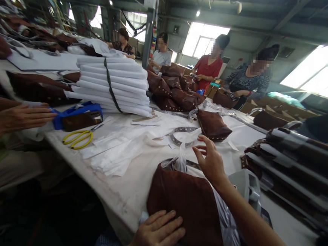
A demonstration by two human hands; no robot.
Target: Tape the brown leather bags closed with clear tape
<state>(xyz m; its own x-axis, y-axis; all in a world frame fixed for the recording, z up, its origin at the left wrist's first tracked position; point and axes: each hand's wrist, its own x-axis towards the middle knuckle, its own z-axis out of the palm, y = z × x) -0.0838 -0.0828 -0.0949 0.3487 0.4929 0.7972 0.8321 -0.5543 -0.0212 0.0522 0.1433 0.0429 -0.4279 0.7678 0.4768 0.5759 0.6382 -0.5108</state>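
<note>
A brown leather-like handbag [186, 204] lies on its side at the near edge of the table, with clear plastic film [227, 222] at its right end. My left hand [159, 232] rests flat on the bag's lower front, fingers stretched out. Above the bag's top, my right hand [210, 159] is raised with thumb and fingers apart and nothing visible between them. Beside its fingertips, a twisted white wrap [182, 154] stands up from the bag's handle. Behind my right forearm sits a pale plastic tape dispenser [247, 186], partly hidden.
Another brown bag [213, 125] lies beyond, near a bag pile [172, 87]. Wrapped bags are stacked [293, 167] at right. Left are banded white sheets [113, 83], yellow-handled scissors [77, 139], a phone [81, 121] and a co-worker's hands [25, 119]. Several people work behind.
</note>
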